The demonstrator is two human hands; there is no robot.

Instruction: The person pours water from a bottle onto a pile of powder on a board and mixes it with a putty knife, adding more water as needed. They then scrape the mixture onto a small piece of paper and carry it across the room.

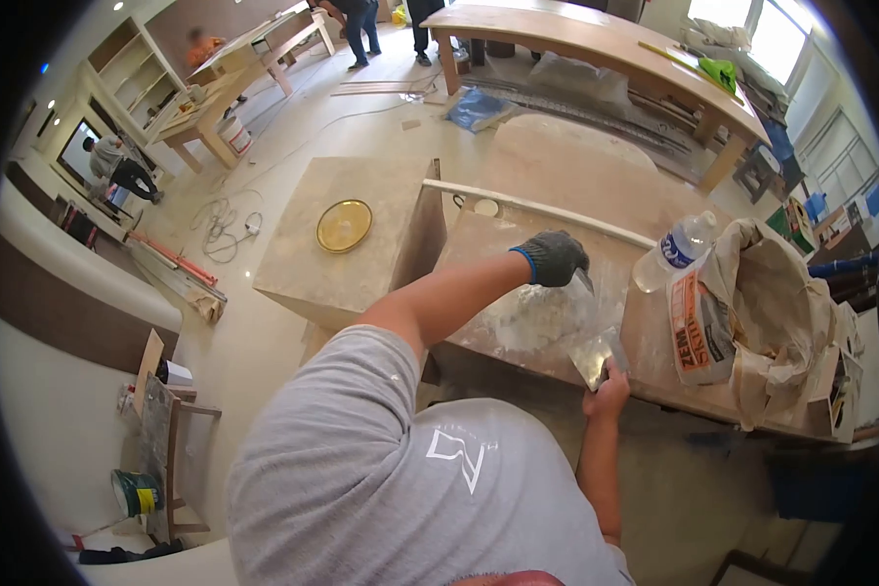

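My left hand (557,258), in a dark grey glove with a blue cuff, is closed on a putty knife (584,281) whose blade points down toward the board. Below it, a whitish patch of putty (529,320) is spread on the wooden work surface (479,249). My bare right hand (608,392) grips the handle of a wide scraper (596,357) at the near edge of the surface. The two blades are close together but apart. Right of them stand a clear plastic bottle (676,252) and an opened paper sack (705,332).
A box-like wooden piece (298,269) on the left carries a round gold lid (345,226). A white strip (547,212) lies along the far side. Behind stands a long wooden table (576,31). Cables (227,227) trail on the floor. Other people (122,166) are in the background.
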